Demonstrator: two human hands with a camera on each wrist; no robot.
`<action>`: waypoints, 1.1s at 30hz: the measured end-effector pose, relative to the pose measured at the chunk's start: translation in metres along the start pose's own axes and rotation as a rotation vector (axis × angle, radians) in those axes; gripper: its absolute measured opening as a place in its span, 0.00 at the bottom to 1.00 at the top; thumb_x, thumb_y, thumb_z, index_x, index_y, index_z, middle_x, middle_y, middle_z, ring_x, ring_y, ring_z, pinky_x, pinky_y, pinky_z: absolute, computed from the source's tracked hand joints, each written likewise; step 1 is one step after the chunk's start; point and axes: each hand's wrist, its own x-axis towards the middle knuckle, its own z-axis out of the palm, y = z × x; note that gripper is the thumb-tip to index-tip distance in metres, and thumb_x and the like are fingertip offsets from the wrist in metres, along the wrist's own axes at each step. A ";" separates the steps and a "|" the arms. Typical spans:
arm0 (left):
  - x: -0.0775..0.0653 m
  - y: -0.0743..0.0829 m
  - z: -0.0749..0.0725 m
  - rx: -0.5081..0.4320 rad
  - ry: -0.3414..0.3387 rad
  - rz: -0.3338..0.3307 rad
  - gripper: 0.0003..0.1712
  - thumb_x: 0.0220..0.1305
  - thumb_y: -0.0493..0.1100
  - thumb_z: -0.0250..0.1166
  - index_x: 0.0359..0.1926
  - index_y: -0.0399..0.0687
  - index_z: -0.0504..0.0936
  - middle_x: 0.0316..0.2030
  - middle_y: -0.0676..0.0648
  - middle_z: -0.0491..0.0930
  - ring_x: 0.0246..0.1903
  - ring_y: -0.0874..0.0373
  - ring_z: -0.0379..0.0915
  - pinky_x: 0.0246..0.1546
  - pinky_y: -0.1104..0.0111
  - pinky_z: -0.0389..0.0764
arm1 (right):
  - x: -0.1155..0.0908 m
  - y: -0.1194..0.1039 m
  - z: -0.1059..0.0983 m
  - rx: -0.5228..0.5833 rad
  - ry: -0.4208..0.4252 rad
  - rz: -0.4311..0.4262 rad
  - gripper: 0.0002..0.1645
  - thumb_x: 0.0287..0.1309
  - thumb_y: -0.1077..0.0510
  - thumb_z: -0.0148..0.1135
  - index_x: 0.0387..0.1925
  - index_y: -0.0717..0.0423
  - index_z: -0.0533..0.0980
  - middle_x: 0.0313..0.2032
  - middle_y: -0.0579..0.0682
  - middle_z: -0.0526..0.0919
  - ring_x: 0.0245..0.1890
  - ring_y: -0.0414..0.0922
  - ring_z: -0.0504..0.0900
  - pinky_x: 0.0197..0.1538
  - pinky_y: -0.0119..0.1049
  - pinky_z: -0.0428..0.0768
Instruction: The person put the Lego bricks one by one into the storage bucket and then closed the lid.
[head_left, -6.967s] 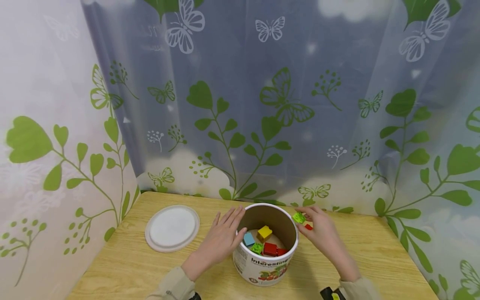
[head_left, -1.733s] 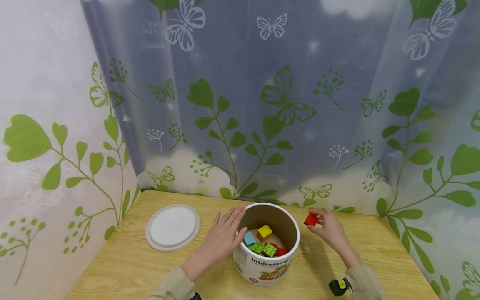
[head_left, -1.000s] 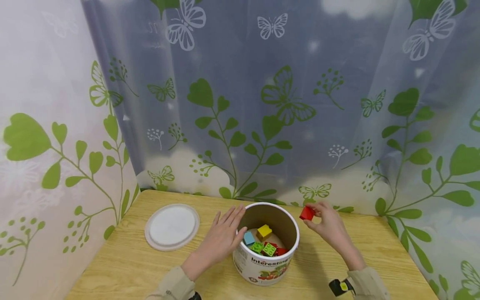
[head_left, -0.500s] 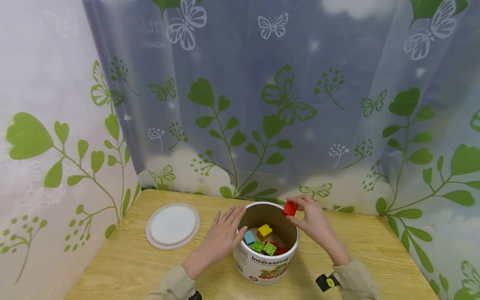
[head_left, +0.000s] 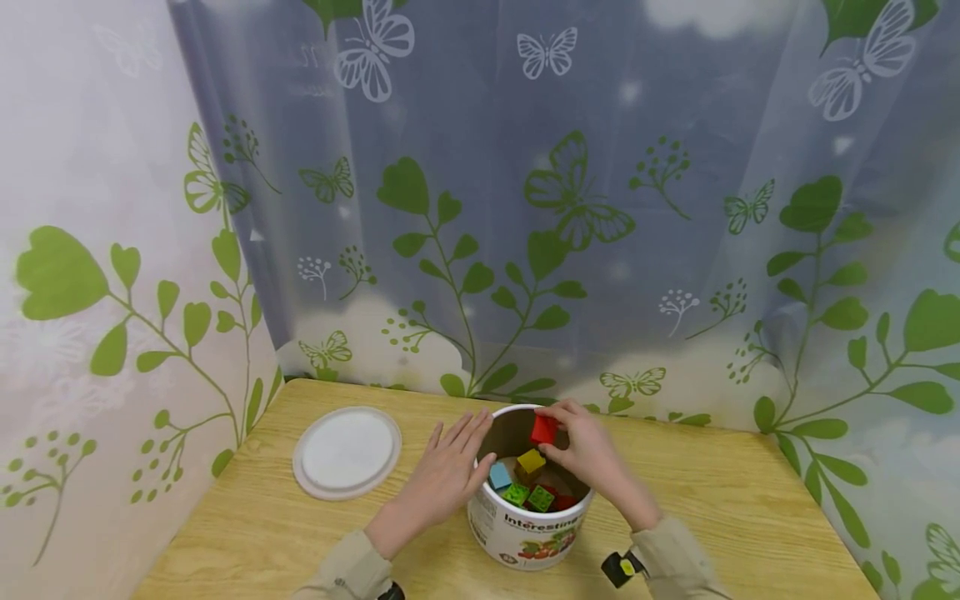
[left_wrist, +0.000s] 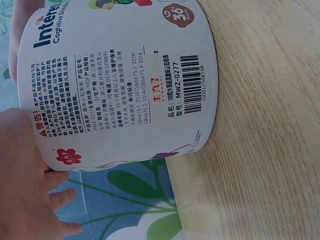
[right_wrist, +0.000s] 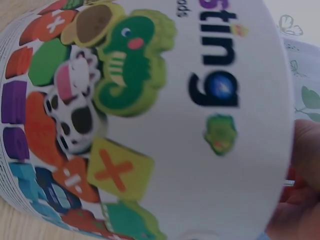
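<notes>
A white round tub [head_left: 525, 546] printed with "Interesting" stands on the table, its mouth facing up. Inside lie a yellow toy brick [head_left: 530, 462], a light blue one [head_left: 499, 476], two green studded bricks [head_left: 541, 498] and some red ones partly hidden beneath. My left hand [head_left: 442, 475] rests on the tub's left rim with its fingers straight; the left wrist view shows that hand [left_wrist: 25, 180] against the labelled wall. Between thumb and fingers, my right hand [head_left: 588, 450] pinches a red brick [head_left: 543, 429] over the tub's mouth. Most of this hand [right_wrist: 300, 180] is hidden behind the tub in the right wrist view.
A white round lid [head_left: 347, 452] lies flat on the wooden table [head_left: 247, 533], left of the tub. Behind the table hangs a curtain [head_left: 480, 208] with leaves and butterflies. A black strapped device [head_left: 621, 569] sits at the right wrist.
A green brick that the right hand held earlier now lies in the tub. Since then the right hand has carried a red brick leftward over the tub. The left hand stays put.
</notes>
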 end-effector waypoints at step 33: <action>0.000 0.001 0.001 0.019 0.005 -0.008 0.35 0.82 0.58 0.40 0.79 0.45 0.56 0.78 0.46 0.56 0.76 0.46 0.53 0.73 0.39 0.54 | -0.015 -0.002 0.002 0.124 0.109 -0.038 0.09 0.61 0.60 0.71 0.44 0.50 0.85 0.42 0.45 0.86 0.43 0.47 0.85 0.47 0.50 0.84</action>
